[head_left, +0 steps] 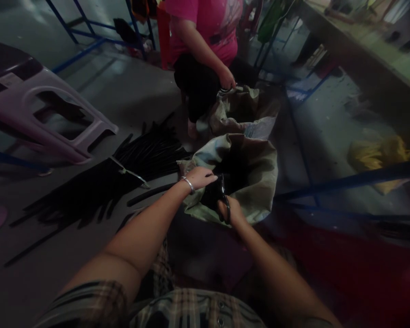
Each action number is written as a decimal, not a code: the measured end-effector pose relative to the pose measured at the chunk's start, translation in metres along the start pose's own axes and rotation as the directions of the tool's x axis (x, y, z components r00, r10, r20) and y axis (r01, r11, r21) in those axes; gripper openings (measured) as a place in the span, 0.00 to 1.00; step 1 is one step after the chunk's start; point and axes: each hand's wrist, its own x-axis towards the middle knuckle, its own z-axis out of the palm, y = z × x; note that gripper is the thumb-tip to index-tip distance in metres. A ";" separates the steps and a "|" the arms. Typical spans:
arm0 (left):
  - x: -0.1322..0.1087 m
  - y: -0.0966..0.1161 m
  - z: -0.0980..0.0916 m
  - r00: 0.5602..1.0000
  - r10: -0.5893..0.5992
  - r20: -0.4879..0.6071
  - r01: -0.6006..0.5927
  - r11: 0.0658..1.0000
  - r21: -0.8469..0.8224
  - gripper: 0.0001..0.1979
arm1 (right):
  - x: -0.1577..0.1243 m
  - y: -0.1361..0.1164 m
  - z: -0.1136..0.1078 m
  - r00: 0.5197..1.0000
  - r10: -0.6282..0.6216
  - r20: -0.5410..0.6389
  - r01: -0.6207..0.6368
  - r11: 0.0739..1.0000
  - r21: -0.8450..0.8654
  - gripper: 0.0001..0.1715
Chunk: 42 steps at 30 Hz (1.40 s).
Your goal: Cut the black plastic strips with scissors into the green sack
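My left hand (pixel 200 177), with a bracelet at the wrist, is closed on a black tube (pixel 150 193) that runs out to the left past my forearm. The tube's end shows near my left fingertips, over the mouth of an open woven sack (pixel 259 200). My right hand (pixel 234 210) grips a pair of scissors (pixel 222 187) with dark handles, blades pointing up beside the tube's end. Whether the blades touch the tube I cannot tell. The inside of the sack is dark. A bundle of black tubes (pixel 85 191), tied with a pale strip, lies on the floor at left.
A person in a pink shirt (pixel 208 32) sits opposite, one hand (pixel 227 78) over a second sack (pixel 222 114). A plastic stool (pixel 64 114) stands at left. Blue metal frame bars (pixel 348 182) and a yellow bag (pixel 379 155) are at right.
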 end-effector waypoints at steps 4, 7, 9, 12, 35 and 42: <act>-0.001 -0.002 0.002 0.999 -0.018 -0.039 0.021 0.996 0.086 0.20 | 0.000 0.001 0.002 0.997 0.066 -0.035 -0.063 0.994 0.093 0.15; -0.002 -0.002 0.003 0.998 -0.009 -0.064 0.018 0.991 0.135 0.20 | 0.001 0.001 0.003 0.996 0.058 -0.070 -0.050 0.993 0.111 0.15; -0.002 -0.002 0.002 0.998 0.000 -0.068 0.011 0.989 0.150 0.20 | 0.001 0.001 0.005 0.995 0.045 -0.094 -0.033 0.992 0.121 0.16; -0.002 -0.004 0.001 0.998 0.000 -0.057 0.010 0.986 0.166 0.21 | 0.001 0.004 0.009 0.993 0.057 -0.100 -0.040 0.986 0.165 0.17; -0.001 -0.009 -0.005 0.996 -0.058 -0.068 0.069 0.981 0.182 0.22 | -0.002 -0.014 -0.016 0.985 0.069 0.156 -0.080 0.995 0.067 0.16; 0.001 -0.010 -0.002 1.000 -0.007 0.002 0.006 0.983 0.184 0.21 | 0.002 -0.009 -0.014 0.977 0.120 0.176 -0.139 0.985 0.098 0.17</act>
